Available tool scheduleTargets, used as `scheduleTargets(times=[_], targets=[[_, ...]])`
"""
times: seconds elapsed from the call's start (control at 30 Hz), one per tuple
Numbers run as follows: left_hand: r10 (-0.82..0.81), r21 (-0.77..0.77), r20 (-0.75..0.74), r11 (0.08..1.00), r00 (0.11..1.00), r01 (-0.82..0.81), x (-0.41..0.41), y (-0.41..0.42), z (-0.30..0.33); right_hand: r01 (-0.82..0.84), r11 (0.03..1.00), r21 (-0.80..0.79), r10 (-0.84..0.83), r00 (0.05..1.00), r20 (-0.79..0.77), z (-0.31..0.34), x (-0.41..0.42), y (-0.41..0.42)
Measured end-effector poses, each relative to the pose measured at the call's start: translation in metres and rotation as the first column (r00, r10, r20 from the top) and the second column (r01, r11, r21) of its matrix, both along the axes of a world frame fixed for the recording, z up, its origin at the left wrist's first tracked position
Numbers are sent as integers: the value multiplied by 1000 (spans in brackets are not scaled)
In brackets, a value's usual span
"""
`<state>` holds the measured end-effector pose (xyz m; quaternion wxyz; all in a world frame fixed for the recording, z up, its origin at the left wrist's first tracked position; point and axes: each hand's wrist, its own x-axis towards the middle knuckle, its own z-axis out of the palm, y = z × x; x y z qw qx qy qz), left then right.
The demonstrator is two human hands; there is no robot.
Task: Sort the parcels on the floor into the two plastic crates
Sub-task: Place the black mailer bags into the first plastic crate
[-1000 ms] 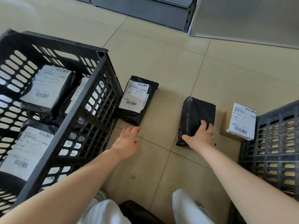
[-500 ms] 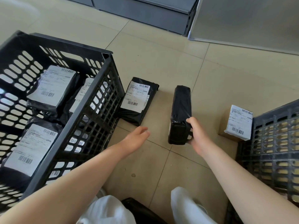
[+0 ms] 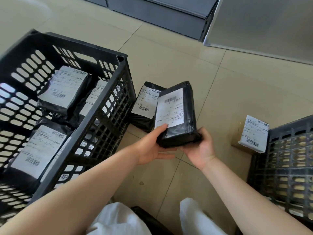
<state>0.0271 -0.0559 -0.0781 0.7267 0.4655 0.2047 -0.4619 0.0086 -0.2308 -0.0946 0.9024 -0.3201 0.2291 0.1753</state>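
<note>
- Black-wrapped parcel (image 3: 177, 114), white label up, is held above the floor (image 3: 194, 68) between both hands, tilted, its far end raised.
- Left hand (image 3: 152, 148) cups the near left corner: thumb on the label, fingers straight beneath.
- Right hand (image 3: 201, 148) curls round the near right end from below.
- Second black parcel (image 3: 144, 106) lies on the floor, touching the left crate (image 3: 108, 119), partly behind the held one.
- Left crate holds several labelled black parcels.
- Brown box (image 3: 252, 134) sits on the floor against the right crate (image 3: 288, 167).
</note>
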Motion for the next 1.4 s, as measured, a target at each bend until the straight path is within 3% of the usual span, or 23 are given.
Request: scheduleTargets(times=[0.1,0.17,0.3,0.6,0.73,0.77,0.83,0.93,1.03,1.1,1.17,1.27,1.4], targets=[[112,16,67,993,991,-113,4,3,2,80,995,-66,-84,994,-66,-2,0,0],[124,45,126,990,984,-130,5,6,1,32,983,-180,-49,995,-91,0,0,0],[64,120,215,989,975,-91,2,9,-1,-83,935,-344,32,988,-151,1,-6,-3],[-109,208,289,977,951,49,1,22,-3,-5,879,-477,-33,997,-71,13,-3,-28],[-196,279,307,954,931,109,1,29,-4,62,825,-561,-136,986,-91,11,3,-46],[-213,305,319,946,924,113,2,31,-3,80,781,-619,-171,981,-90,10,4,-51],[-301,406,375,904,877,137,6,34,1,62,593,-803,-146,989,-32,14,7,-64],[-502,573,440,795,745,197,13,35,12,-82,168,-982,295,955,-30,27,13,-81],[-649,693,499,697,574,185,19,31,26,-178,-254,-951,690,655,-307,38,20,-73],[-681,718,545,681,488,148,25,26,38,-96,-410,-907,753,526,-397,38,20,-60],[-689,712,580,688,435,140,30,24,50,-137,-401,-906,746,525,-410,41,17,-52],[-694,706,597,693,403,146,32,22,61,-339,-227,-913,734,557,-389,51,8,-49],[-648,721,589,691,482,48,31,22,64,-417,-111,-902,668,641,-379,58,2,-50]])
